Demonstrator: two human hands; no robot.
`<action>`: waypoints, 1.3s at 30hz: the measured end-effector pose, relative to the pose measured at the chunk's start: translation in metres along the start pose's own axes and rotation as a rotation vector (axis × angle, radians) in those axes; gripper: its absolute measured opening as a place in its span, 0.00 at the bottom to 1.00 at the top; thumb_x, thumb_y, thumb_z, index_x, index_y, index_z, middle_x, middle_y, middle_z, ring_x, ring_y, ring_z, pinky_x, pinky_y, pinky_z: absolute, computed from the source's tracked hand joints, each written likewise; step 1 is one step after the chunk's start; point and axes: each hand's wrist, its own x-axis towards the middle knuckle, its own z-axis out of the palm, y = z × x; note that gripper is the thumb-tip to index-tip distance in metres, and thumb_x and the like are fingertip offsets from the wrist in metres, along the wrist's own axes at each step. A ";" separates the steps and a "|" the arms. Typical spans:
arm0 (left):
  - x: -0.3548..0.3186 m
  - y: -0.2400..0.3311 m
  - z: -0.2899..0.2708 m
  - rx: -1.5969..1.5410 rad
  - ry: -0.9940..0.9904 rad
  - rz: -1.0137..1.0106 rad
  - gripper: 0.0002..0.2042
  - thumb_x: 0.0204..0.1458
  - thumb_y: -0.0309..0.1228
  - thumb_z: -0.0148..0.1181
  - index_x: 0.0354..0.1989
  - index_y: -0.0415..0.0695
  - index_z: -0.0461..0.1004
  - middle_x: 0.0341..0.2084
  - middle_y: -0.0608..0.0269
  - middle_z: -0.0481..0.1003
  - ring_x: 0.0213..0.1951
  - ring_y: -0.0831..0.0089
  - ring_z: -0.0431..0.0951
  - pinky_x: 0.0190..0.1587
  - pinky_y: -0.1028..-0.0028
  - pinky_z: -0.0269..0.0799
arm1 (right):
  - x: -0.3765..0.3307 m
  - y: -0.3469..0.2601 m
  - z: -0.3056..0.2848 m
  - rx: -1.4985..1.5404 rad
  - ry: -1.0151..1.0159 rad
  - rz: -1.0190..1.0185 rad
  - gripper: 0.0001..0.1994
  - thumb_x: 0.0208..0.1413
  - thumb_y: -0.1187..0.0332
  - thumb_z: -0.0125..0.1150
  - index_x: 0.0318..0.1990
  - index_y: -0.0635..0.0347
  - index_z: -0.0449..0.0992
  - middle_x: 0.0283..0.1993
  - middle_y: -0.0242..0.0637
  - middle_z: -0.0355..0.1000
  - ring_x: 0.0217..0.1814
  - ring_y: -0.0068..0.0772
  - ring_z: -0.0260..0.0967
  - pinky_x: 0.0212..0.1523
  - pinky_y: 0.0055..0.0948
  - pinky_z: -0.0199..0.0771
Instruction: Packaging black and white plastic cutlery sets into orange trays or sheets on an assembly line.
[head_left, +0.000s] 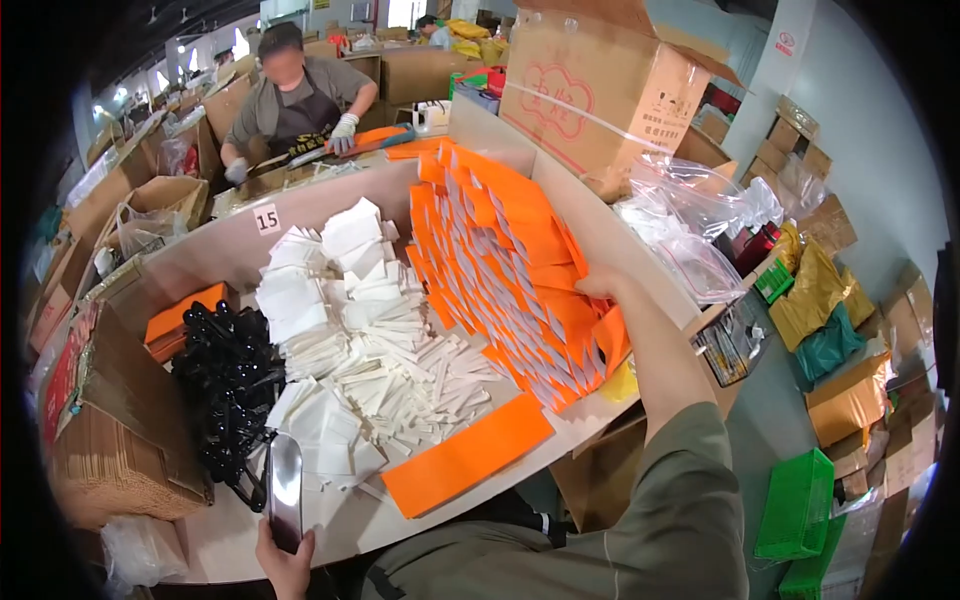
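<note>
My left hand [285,566] is closed around the lower end of a shiny, flat metal piece [284,490] with a rounded top, its exact kind unclear. It stands over the table's near edge, beside a heap of glossy black handle-like parts [230,375]. My right hand [603,284] is at the right side of a big stack of flat orange cardboard sleeves [500,270] and grips the edge of one; its fingertips are partly hidden. A single orange sleeve [468,455] lies flat at the front. White folded paper pieces [350,310] are piled in the middle.
Low partitions [330,205] border the table. A carton of cardboard sheets [130,420] stands left, a large open carton [600,95] and clear plastic bags [690,230] at the back right. Green crates [795,505] sit on the floor. Across the partition, a gloved person [305,105] works.
</note>
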 end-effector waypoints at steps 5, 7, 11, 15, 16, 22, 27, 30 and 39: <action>0.002 0.023 0.006 -0.037 0.007 -0.001 0.20 0.39 0.29 0.73 0.36 0.37 0.68 0.21 0.64 0.70 0.25 0.76 0.68 0.30 0.75 0.66 | 0.044 -0.007 -0.029 -0.442 0.402 -0.167 0.11 0.50 0.67 0.61 0.41 0.59 0.81 0.41 0.49 0.80 0.44 0.44 0.78 0.45 0.42 0.75; 0.007 0.031 0.013 -0.018 -0.066 0.011 0.20 0.38 0.31 0.73 0.36 0.36 0.69 0.21 0.64 0.71 0.25 0.76 0.68 0.30 0.73 0.67 | 0.009 -0.059 -0.042 -0.361 0.407 -0.292 0.12 0.52 0.68 0.58 0.42 0.59 0.81 0.41 0.49 0.80 0.43 0.44 0.78 0.45 0.42 0.75; 0.023 0.052 0.059 -0.118 -0.430 0.032 0.16 0.49 0.31 0.65 0.43 0.38 0.70 0.29 0.61 0.73 0.33 0.72 0.72 0.35 0.72 0.69 | -0.089 -0.152 -0.100 -0.037 0.512 -0.674 0.15 0.58 0.72 0.48 0.48 0.59 0.81 0.41 0.51 0.80 0.39 0.45 0.78 0.45 0.43 0.75; -0.002 0.057 0.071 -0.645 -0.748 -0.341 0.18 0.58 0.23 0.57 0.56 0.37 0.66 0.50 0.54 0.74 0.53 0.68 0.74 0.55 0.66 0.71 | -0.167 -0.193 0.014 0.156 0.281 -0.990 0.09 0.56 0.66 0.60 0.39 0.61 0.75 0.47 0.47 0.74 0.53 0.47 0.71 0.52 0.38 0.71; -0.008 0.056 0.072 -0.721 -0.725 -0.313 0.23 0.54 0.30 0.64 0.56 0.37 0.67 0.42 0.64 0.73 0.45 0.77 0.73 0.51 0.76 0.69 | -0.205 -0.193 0.045 0.058 -0.098 -0.926 0.15 0.51 0.62 0.67 0.41 0.60 0.75 0.56 0.46 0.70 0.61 0.49 0.66 0.61 0.40 0.67; -0.004 0.080 0.091 -0.330 -0.745 0.387 0.25 0.43 0.32 0.68 0.49 0.37 0.69 0.38 0.57 0.75 0.35 0.70 0.74 0.40 0.73 0.71 | -0.213 -0.192 0.198 0.135 -0.212 -1.477 0.23 0.47 0.57 0.67 0.45 0.66 0.73 0.60 0.59 0.64 0.61 0.63 0.61 0.60 0.51 0.64; 0.006 0.065 0.054 -0.075 -0.591 -0.282 0.18 0.42 0.30 0.66 0.41 0.38 0.70 0.31 0.52 0.75 0.33 0.63 0.76 0.39 0.68 0.72 | -0.252 -0.202 0.198 0.195 0.157 -1.177 0.19 0.54 0.50 0.64 0.31 0.60 0.73 0.41 0.50 0.74 0.44 0.53 0.73 0.37 0.46 0.71; 0.008 0.038 0.053 0.199 -0.316 -0.128 0.21 0.41 0.30 0.69 0.45 0.40 0.71 0.30 0.51 0.74 0.32 0.55 0.77 0.36 0.63 0.73 | -0.253 -0.215 0.216 0.070 -0.111 -0.886 0.17 0.55 0.55 0.63 0.28 0.61 0.73 0.28 0.46 0.74 0.32 0.52 0.74 0.29 0.46 0.71; -0.001 0.024 0.000 0.422 -0.585 0.193 0.38 0.39 0.38 0.76 0.61 0.45 0.65 0.36 0.54 0.74 0.39 0.52 0.77 0.39 0.60 0.74 | -0.245 -0.234 0.228 0.248 -0.179 -0.750 0.10 0.52 0.64 0.57 0.28 0.61 0.75 0.25 0.47 0.74 0.28 0.53 0.73 0.32 0.48 0.73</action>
